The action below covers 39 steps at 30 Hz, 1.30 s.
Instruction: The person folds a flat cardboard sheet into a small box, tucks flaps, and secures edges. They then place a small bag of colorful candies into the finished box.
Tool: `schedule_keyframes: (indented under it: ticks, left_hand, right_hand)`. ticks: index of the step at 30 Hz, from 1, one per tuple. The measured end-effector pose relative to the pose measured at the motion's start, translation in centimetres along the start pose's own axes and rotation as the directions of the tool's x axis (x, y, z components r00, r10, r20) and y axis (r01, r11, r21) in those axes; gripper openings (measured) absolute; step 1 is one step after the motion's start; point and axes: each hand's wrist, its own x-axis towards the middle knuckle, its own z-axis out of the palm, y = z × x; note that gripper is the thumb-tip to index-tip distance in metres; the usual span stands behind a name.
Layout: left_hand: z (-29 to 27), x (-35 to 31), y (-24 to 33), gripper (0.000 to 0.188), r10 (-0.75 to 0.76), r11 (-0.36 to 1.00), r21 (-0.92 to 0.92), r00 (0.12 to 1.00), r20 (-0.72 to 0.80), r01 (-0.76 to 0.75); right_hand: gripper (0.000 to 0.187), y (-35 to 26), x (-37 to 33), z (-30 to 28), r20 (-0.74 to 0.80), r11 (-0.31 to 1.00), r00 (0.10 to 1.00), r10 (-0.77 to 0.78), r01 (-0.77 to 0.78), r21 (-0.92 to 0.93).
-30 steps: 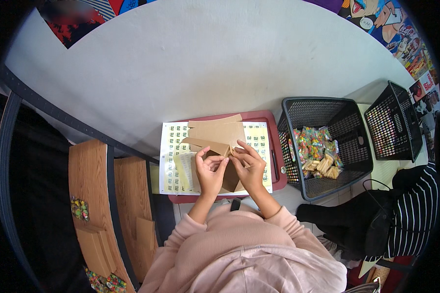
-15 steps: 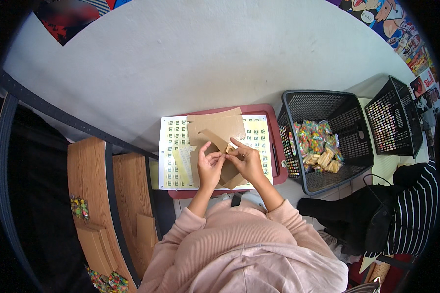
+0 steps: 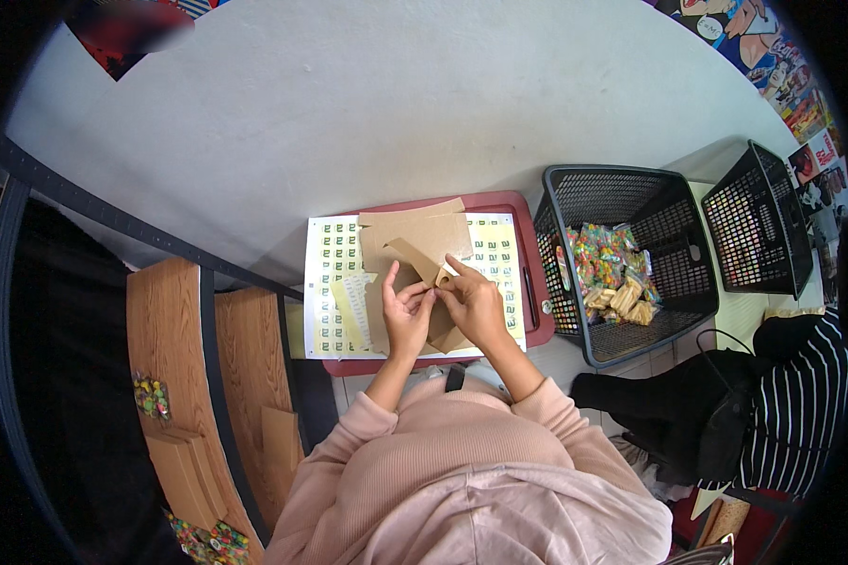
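Head cam: your left hand (image 3: 407, 315) and right hand (image 3: 471, 303) sit side by side over the red tray (image 3: 530, 259), fingers pinched narrow on a small folded brown paper bag (image 3: 420, 259) held just above the sticker sheets (image 3: 334, 282). More flat brown bags (image 3: 415, 218) lie beneath it. Black basket of candy packs (image 3: 622, 259) sits just right of the tray

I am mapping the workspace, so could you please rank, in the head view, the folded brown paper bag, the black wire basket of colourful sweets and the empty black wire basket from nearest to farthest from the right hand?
1. Folded brown paper bag: touched by the right hand.
2. Black wire basket of colourful sweets: to its right.
3. Empty black wire basket: farther right.
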Motion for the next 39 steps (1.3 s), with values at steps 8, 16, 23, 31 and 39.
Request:
schedule_keyframes:
  ticks: [8,16,23,31,39]
  left_hand:
    - [-0.1,0.2,-0.2,0.066,0.078,0.997,0.004,0.997,0.025,-0.078]
    - [0.7,0.3,0.0,0.064,-0.149,0.963,-0.243,0.984,-0.103,0.12]
    - [0.9,0.2,0.1,0.063,-0.199,0.954,-0.258,0.966,-0.168,0.152]
    - [0.9,0.0,-0.2,0.061,-0.073,0.987,-0.151,0.989,-0.127,0.054]
    - [0.7,0.1,-1.3,0.06,-0.075,0.973,-0.223,0.995,-0.059,0.06]
  right_hand:
    - [0.013,0.4,0.2,0.3,-0.037,0.998,0.999,-0.001,0.003,0.061]
    - [0.011,0.0,-0.5,0.4,-0.108,0.987,0.981,-0.161,0.158,-0.035]
    - [0.008,-0.3,0.0,0.3,-0.083,0.897,0.919,-0.386,0.352,-0.268]
    - [0.008,-0.7,0.2,0.4,-0.061,0.896,0.945,-0.323,0.285,-0.34]
    - [0.012,0.4,-0.2,0.4,-0.139,0.989,0.98,-0.144,0.145,-0.004]
